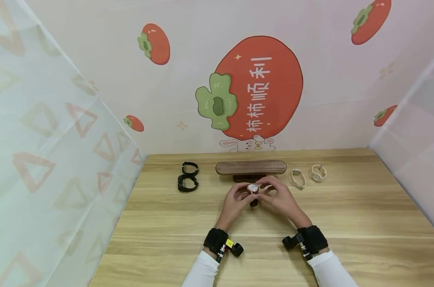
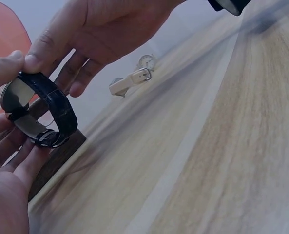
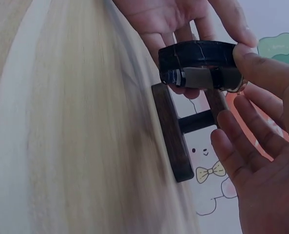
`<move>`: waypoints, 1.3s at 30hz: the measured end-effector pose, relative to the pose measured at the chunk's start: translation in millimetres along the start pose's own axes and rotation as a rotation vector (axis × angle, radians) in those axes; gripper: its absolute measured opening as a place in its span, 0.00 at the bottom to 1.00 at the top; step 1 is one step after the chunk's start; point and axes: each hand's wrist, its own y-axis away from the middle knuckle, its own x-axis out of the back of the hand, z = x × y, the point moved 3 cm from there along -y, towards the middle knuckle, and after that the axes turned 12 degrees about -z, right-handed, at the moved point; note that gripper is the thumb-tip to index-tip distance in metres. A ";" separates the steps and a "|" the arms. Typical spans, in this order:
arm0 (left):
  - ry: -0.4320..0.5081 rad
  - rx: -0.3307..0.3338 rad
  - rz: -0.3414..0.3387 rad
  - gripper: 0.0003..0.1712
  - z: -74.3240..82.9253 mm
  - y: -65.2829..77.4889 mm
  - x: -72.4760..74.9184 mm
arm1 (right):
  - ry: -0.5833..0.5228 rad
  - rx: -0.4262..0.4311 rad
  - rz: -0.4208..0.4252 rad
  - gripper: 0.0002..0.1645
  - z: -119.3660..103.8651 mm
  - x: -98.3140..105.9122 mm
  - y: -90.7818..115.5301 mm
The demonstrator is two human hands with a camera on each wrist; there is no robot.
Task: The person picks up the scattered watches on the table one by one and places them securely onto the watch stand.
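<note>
Black leather-like strap, closed into a loop, hangs from the white-faced watch [image 1: 253, 187] that we see held up off the surface [image 1: 159, 243], between two hands near the middle. We find the left hand [image 1: 234, 204] pinching the watch from its side, the thumb at the case and the other fingers bent beneath. We see the right hand [image 1: 282, 198] pinching it from the opposite side, its thumb close to the left thumb where strap meets case; its lower fingers spread loosely in the right wrist view. The dial faces up, its rim rosy.

Just beyond the hands we see a dark wooden stand [image 1: 250, 167], a long round-ended bar on a darker foot. To its left we count two black watches, the rear black watch [image 1: 190, 164] right next to the front black watch [image 1: 181, 184]. To its right we see two pale watches, a cream-strapped watch [image 1: 295, 172] and, slightly farther out, a pale round-faced watch [image 1: 316, 177]. Behind, we see a wall printed with a big red persimmon [image 1: 285, 87].
</note>
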 end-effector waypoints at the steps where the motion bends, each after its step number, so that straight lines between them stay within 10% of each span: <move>1: -0.004 -0.010 -0.013 0.28 0.3 -0.2 0.0 | 0.005 0.002 -0.003 0.22 0.8 1.0 0.2; 10: -0.183 0.021 -0.020 0.25 1.6 2.0 5.0 | 0.049 -0.002 -0.053 0.28 3.7 6.8 1.5; 39: -0.108 -0.102 -0.139 0.31 1.4 0.6 4.6 | 0.005 0.011 -0.172 0.30 5.1 5.0 7.0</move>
